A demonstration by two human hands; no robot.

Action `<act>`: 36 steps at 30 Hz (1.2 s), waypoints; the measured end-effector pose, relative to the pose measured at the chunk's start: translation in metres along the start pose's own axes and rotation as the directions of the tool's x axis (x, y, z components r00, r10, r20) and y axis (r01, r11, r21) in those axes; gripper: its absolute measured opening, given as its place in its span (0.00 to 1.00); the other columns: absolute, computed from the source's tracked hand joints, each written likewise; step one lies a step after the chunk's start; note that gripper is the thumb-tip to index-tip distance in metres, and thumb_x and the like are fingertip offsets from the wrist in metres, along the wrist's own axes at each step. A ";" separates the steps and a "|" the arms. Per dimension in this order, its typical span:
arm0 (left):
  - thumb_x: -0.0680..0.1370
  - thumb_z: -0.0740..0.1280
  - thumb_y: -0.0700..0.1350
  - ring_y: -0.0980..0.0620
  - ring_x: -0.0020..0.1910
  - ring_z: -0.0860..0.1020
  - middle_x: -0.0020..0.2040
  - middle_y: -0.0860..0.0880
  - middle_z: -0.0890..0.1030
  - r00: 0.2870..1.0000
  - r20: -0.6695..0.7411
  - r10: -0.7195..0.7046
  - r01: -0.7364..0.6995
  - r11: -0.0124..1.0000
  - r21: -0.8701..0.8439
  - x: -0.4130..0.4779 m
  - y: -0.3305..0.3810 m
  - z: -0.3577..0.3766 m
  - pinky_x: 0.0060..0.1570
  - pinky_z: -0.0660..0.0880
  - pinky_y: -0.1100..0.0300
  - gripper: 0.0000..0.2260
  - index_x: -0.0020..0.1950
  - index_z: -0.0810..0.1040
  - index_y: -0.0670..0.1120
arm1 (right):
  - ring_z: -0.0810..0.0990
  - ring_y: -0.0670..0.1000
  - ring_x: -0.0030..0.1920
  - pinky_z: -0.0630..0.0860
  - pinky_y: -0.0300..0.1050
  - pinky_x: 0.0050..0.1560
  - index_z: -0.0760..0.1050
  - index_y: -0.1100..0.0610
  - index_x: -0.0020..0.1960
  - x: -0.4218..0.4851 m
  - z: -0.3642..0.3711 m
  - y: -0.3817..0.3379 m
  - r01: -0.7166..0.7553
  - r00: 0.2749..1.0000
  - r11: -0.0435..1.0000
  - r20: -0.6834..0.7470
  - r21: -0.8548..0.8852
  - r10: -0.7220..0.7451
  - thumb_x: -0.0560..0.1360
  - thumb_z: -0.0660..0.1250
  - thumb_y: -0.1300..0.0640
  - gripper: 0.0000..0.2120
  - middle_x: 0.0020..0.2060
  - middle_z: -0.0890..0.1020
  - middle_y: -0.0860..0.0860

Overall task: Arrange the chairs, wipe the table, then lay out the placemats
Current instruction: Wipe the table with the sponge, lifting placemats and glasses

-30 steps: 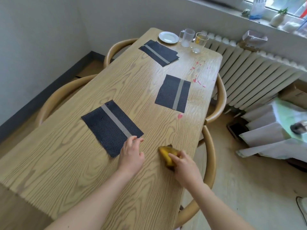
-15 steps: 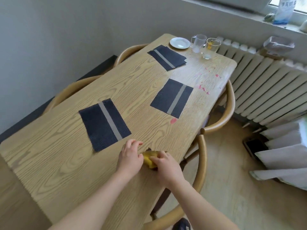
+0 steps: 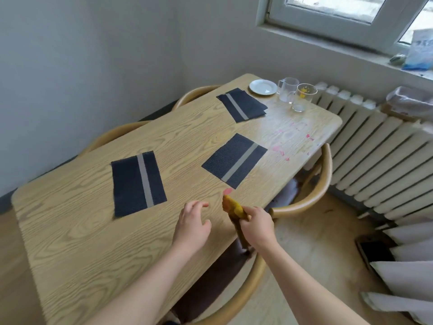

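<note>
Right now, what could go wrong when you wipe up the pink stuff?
1. The pink spot lies right beside a placemat, so the cloth in the right hand could smear pink onto it.
2. More pink marks lie near the glasses; a wide wipe there might knock them over.
3. The left hand is open and steadies nothing.
</note>
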State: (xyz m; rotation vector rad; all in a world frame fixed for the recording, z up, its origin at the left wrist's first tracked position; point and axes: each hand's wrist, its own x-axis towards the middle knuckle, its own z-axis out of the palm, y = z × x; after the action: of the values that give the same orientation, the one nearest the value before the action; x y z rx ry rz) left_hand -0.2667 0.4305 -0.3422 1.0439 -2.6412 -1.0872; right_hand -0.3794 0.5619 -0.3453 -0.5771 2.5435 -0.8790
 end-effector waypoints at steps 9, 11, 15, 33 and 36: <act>0.77 0.64 0.44 0.51 0.63 0.70 0.68 0.50 0.66 0.998 0.060 -0.009 0.011 0.999 -0.030 0.062 0.020 -0.007 0.59 0.71 0.57 0.18 0.67 0.68 0.52 | 0.73 0.51 0.44 0.65 0.42 0.44 0.81 0.48 0.50 0.047 -0.033 -0.009 0.024 0.999 0.999 -0.026 -0.032 -0.025 0.72 0.62 0.62 0.14 0.42 0.77 0.49; 0.78 0.64 0.46 0.51 0.62 0.70 0.67 0.50 0.67 0.997 0.072 -0.005 0.008 0.999 -0.037 0.071 0.025 -0.003 0.60 0.71 0.56 0.18 0.67 0.68 0.52 | 0.72 0.50 0.44 0.65 0.42 0.45 0.81 0.48 0.50 0.055 -0.035 -0.009 0.026 0.999 0.999 -0.028 -0.029 -0.027 0.72 0.62 0.62 0.15 0.43 0.78 0.49; 0.78 0.63 0.46 0.50 0.60 0.71 0.67 0.50 0.67 0.995 0.102 -0.008 0.009 1.000 -0.017 0.084 0.031 0.007 0.58 0.71 0.56 0.17 0.67 0.68 0.51 | 0.74 0.52 0.47 0.65 0.42 0.45 0.81 0.47 0.51 0.072 -0.038 0.000 0.021 1.000 0.999 -0.015 -0.045 -0.022 0.71 0.62 0.62 0.15 0.44 0.78 0.49; 0.73 0.69 0.56 0.47 0.67 0.68 0.70 0.49 0.68 0.918 -0.046 -0.393 0.395 0.902 0.175 0.222 0.091 0.056 0.61 0.69 0.51 0.29 0.70 0.65 0.49 | 0.71 0.48 0.44 0.72 0.46 0.44 0.79 0.48 0.53 0.251 -0.112 0.035 0.270 0.955 0.954 0.160 -0.128 -0.249 0.73 0.62 0.61 0.13 0.40 0.72 0.44; 0.72 0.70 0.55 0.47 0.67 0.68 0.69 0.49 0.69 0.889 -0.051 -0.455 0.456 0.872 0.179 0.237 0.096 0.069 0.61 0.70 0.51 0.30 0.70 0.65 0.48 | 0.73 0.49 0.46 0.74 0.47 0.46 0.77 0.48 0.54 0.273 -0.115 0.045 0.294 0.939 0.942 0.231 -0.162 -0.253 0.73 0.61 0.60 0.13 0.43 0.74 0.46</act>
State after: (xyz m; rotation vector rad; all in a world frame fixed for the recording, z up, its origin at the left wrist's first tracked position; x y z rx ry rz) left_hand -0.5231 0.3704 -0.3683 1.7757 -2.5943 -0.9018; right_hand -0.6757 0.5152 -0.3510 -1.0499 2.4065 -0.6194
